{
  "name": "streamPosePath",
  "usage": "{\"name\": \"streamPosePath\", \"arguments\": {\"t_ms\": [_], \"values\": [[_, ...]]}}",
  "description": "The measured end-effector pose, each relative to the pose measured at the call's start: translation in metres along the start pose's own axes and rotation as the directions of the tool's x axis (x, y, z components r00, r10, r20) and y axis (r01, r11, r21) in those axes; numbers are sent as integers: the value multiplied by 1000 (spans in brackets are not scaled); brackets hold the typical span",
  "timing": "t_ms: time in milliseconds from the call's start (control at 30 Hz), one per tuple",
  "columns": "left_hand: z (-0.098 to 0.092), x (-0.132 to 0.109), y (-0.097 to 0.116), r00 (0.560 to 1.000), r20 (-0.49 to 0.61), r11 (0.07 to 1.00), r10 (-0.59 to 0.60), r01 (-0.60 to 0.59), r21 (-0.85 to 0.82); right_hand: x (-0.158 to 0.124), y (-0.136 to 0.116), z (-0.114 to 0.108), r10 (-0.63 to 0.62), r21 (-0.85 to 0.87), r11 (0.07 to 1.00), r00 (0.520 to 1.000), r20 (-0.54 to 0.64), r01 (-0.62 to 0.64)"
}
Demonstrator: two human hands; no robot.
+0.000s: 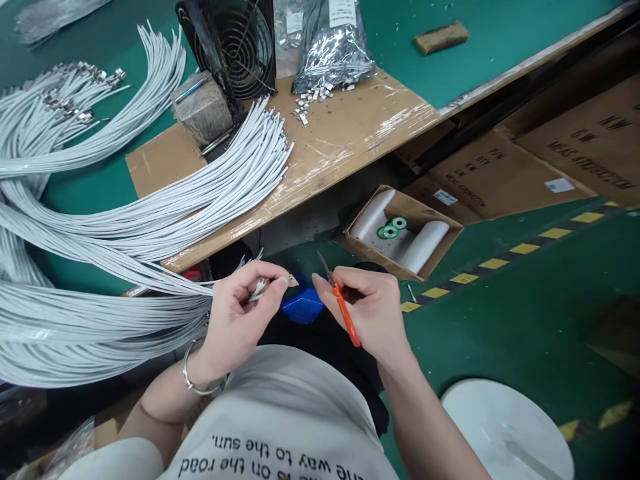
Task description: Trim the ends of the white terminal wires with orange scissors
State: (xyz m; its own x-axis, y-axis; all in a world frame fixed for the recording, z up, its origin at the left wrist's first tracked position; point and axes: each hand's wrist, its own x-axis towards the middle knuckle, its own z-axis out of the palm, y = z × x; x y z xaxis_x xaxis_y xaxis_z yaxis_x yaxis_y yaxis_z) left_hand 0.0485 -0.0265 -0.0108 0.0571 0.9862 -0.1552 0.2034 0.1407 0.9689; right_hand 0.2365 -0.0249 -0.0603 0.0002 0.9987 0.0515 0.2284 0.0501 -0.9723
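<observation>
My left hand [239, 313] is closed around the ends of a few white cables [100, 320] that run off to the left in a thick bundle. Its thumb and forefinger pinch one cable tip. My right hand [373, 308] is closed on a small orange-handled tool [343, 308] with a thin metal tip pointing up, a few centimetres right of the cable tip. A blue object [301, 305] lies below, between both hands.
More white cables [175, 193] fan across a cardboard sheet [350, 127] on the green bench. A black fan [240, 47], a bag of small metal clips [333, 47] and loose clips sit at the back. A box with white rolls [400, 230] and a white stool [505, 427] stand on the floor.
</observation>
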Motion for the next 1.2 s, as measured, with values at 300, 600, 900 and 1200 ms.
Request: {"name": "streamPosePath", "arguments": {"t_ms": [300,600,900,1200], "values": [[-5,0,-4,993,93,973,-66,85,-213,7,-7,10,-16,332,943,999,-51,32],[-7,-3,-2,990,107,977,-89,108,-185,8,-9,30,-66,298,944,967,-247,141],[-7,9,-11,996,84,978,-21,38,-207,16,7,-1,150,348,935,803,-577,75],[-14,14,-8,991,113,966,-70,96,-241,6,5,-17,102,283,955,795,-598,90]]}}
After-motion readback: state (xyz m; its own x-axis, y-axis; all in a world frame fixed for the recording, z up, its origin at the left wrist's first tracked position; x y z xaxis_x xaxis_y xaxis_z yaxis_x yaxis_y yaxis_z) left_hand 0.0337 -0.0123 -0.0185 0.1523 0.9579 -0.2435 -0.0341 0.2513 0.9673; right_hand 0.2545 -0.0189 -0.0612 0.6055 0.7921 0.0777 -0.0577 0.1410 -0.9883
